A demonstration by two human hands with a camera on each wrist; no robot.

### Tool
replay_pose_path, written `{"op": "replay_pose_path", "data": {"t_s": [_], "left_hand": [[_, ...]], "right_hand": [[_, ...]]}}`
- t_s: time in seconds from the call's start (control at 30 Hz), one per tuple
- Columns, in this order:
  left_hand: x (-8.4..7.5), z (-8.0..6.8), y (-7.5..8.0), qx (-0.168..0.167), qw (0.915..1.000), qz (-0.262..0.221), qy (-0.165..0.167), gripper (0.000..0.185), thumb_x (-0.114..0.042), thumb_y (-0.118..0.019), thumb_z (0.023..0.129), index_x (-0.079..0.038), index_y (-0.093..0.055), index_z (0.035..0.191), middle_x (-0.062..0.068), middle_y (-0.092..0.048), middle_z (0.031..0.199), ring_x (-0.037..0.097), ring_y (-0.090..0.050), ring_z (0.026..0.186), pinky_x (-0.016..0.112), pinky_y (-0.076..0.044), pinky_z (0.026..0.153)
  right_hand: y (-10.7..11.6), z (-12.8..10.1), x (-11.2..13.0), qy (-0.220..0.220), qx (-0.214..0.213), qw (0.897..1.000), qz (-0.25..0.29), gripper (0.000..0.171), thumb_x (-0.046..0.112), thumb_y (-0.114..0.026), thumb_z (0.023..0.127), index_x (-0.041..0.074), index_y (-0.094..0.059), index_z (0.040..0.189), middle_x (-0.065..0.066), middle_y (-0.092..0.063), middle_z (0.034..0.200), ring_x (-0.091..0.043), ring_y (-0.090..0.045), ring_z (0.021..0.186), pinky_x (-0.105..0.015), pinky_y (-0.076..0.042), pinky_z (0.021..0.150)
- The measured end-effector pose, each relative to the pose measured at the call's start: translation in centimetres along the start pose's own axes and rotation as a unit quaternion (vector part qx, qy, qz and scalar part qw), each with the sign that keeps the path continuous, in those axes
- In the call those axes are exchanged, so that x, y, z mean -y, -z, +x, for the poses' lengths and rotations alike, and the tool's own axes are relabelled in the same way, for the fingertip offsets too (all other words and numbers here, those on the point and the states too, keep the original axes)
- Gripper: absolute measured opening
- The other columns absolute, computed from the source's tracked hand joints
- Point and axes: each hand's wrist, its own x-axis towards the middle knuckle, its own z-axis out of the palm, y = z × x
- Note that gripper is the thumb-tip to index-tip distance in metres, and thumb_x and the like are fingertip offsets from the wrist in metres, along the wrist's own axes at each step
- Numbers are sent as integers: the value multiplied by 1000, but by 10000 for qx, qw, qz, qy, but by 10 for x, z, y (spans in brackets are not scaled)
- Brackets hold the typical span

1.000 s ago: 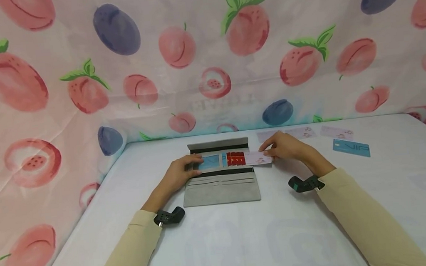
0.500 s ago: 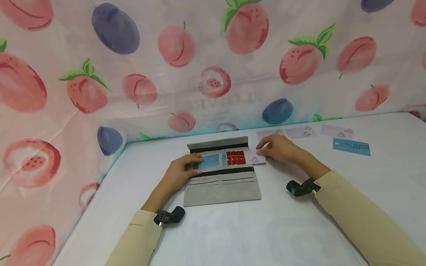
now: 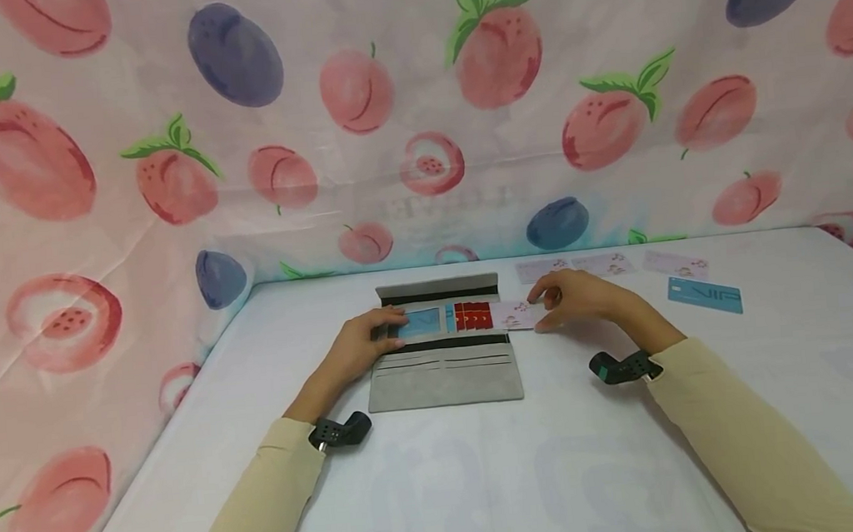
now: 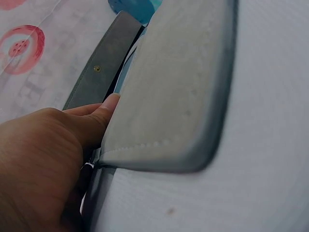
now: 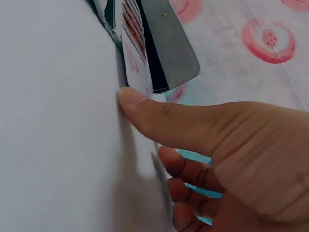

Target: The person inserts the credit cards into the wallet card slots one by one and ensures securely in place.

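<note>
A grey wallet (image 3: 445, 386) lies unfolded on the table, showing a blue card behind a window and a row of red cards. My left hand (image 3: 358, 346) grips its left edge, thumb on the near side, as the left wrist view (image 4: 43, 164) also shows. From the wallet's right side sticks out a pale pink card (image 3: 511, 316) with a small flower print. At its outer end, my right hand (image 3: 578, 297) holds it, index finger at the far edge and thumb at the near edge. In the right wrist view, the thumb (image 5: 164, 121) hides part of the card's end.
Behind the right hand, several pale pink cards (image 3: 603, 265) lie along the table's back. A blue VIP card (image 3: 704, 295) lies to their right. A fruit-printed cloth (image 3: 420, 91) hangs behind the white table (image 3: 488, 478).
The pink card first slid left into the wallet, then came back out to the right. My right hand moved with it and its thumb and index finger spread apart. The left hand stayed put.
</note>
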Motion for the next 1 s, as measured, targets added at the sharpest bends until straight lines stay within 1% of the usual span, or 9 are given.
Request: {"op": "replay_pose_path", "data": {"t_s": [0.17,0.33,0.43,0.63,0.8,1.0], "left_hand": [[0,0,0,-6,10000,-20,46,35,-15,-74,84,-7,-68,118,7,-57,133,27,-42,131,45,-29,110],[0,0,-1,7,10000,-51,53,35,-15,-74,84,-6,-68,118,7,-57,133,27,-42,132,45,-28,110],[0,0,-1,6,10000,-40,38,36,-15,-74,84,-6,-68,118,8,-58,132,27,-42,132,45,-28,110],[1,0,-1,21,10000,-14,37,35,-15,-74,84,-7,-68,118,8,-57,133,27,-42,131,45,-29,110],[0,0,-1,21,10000,-17,36,35,-15,-73,85,-7,-68,118,8,-57,133,27,-42,132,46,-28,110],[0,1,0,23,10000,-37,33,36,-15,-73,85,-6,-68,119,8,-56,134,27,-41,132,46,-28,110]], "right_hand": [[-2,-1,-3,138,-194,9997,45,41,22,-83,75,5,-68,109,-5,-55,84,-21,-47,77,-32,-38,65],[-3,-2,-1,154,-207,9997,17,47,27,-85,73,6,-68,111,-5,-57,87,-22,-47,80,-32,-39,67],[-5,-1,-2,244,-266,9993,-17,48,29,-85,73,5,-68,111,-4,-57,86,-21,-47,80,-32,-39,67],[-9,0,-3,481,-414,9980,-53,45,22,-82,76,2,-68,115,-4,-57,86,-21,-47,79,-32,-41,67],[-11,1,-2,637,-477,9968,-81,44,19,-80,79,0,-67,117,-3,-56,83,-20,-47,79,-31,-39,66],[-15,4,-2,646,-524,9965,41,43,20,-79,80,2,-67,117,-3,-56,82,-20,-47,79,-32,-39,66]]}}
